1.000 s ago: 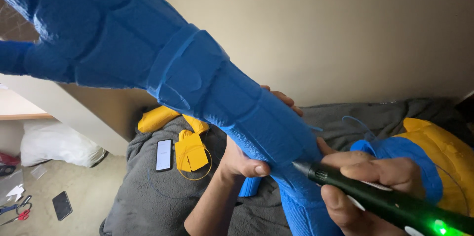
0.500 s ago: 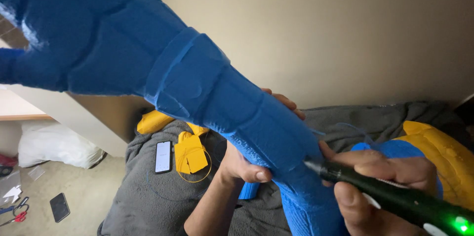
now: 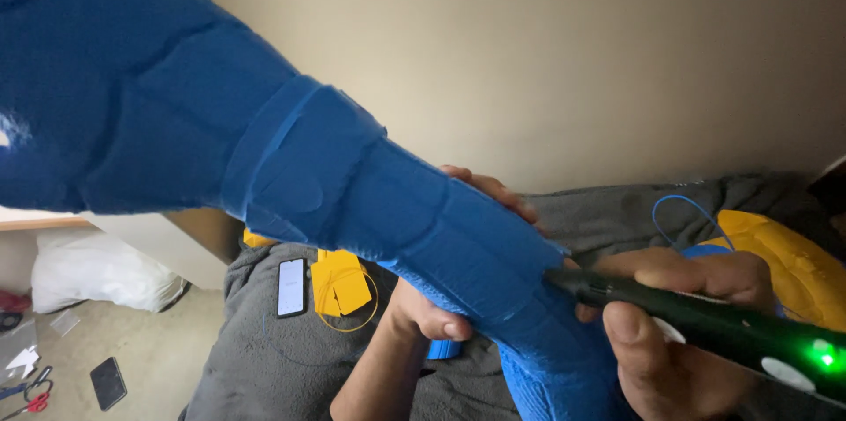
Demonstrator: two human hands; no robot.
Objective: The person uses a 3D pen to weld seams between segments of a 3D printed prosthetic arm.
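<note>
Head view: the left hand [image 3: 441, 311] is clenched from below around the long blue ridged plastic shell [image 3: 352, 201], thumb in front and fingertips showing over its top edge, holding it raised above the grey fleece blanket [image 3: 264, 359]. The right hand [image 3: 687, 333] grasps a dark green pen-shaped tool with a glowing green light [image 3: 705, 324]. Since half a second ago the tool's tip has closed in and now touches the shell near its narrow end, so work on the surface looks to be under way. The shell is matt, layered in faint lines, with raised bands and panel seams. On the blanket lie a dark smartphone [image 3: 292, 287], flat yellow plastic pieces [image 3: 339, 284] ringed by thin yellow filament, a loop of blue filament [image 3: 683, 209], and a yellow rounded shell [image 3: 784, 262] at right
</note>
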